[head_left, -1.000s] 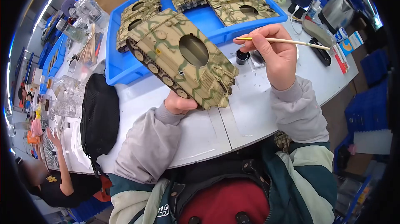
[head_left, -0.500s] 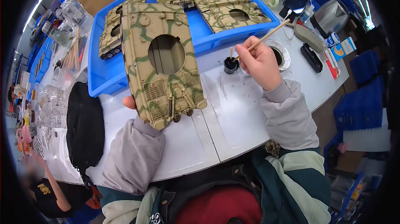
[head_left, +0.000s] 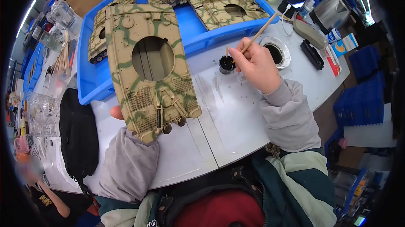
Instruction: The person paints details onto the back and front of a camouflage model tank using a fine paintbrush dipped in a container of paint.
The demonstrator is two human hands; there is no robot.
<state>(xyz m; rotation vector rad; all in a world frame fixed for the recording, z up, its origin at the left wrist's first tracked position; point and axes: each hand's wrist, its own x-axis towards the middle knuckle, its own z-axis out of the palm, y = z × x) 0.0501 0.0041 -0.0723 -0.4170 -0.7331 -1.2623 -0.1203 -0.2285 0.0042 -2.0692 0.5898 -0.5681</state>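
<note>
My left hand is closed around a model tank hull from below; only part of it shows, the rest hidden under the hull. The hull is tan with green camouflage bands, and a large round hole opens in its top. Pinched in my right hand is a thin wooden paintbrush, slanting up to the right. Its lower end is at a small cup of black paint, where a short stick also stands. Just right of that hand sits a white-rimmed dish holding dark liquid.
Behind the hull, a blue tray holds several similar camouflaged hulls. A black pouch lies on the left beside clear plastic containers. At the right are a black case and a metal kettle. Another person is at lower left.
The whole view has shifted, so things appear slightly further left. My left hand still holds the hull, and the brush end stays at the black paint cup.
</note>
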